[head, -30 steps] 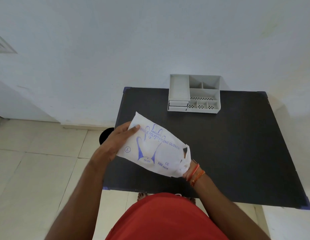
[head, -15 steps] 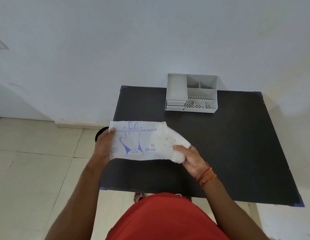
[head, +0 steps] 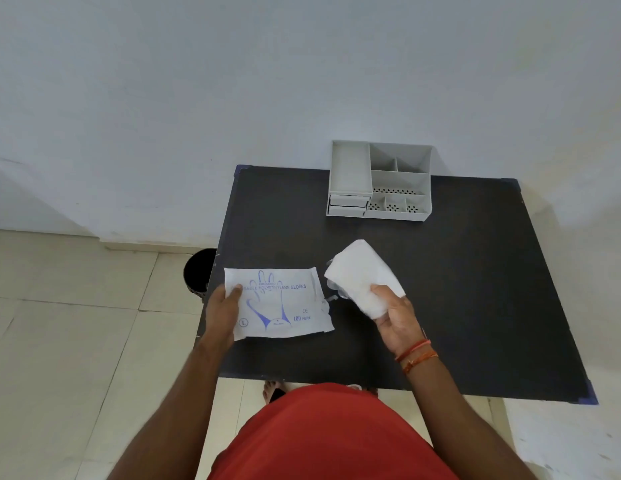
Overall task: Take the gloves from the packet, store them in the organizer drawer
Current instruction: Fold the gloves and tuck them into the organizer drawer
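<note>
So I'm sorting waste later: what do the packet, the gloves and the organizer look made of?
Packet: thin printed plastic film or paper, creased; its print reads polyethylene gloves. Gloves: a folded whitish wad, with clear film showing at its edge. Organizer: rigid matte grey plastic, moulded walls and perforated floors.

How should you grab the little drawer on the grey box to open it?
Take the drawer by its front face, coming from the near side of the organizer. The two drawers sit stacked at its lower left, fronts facing the person, so they likely pull toward you. No handle is visible; pinch the top edge.
</note>
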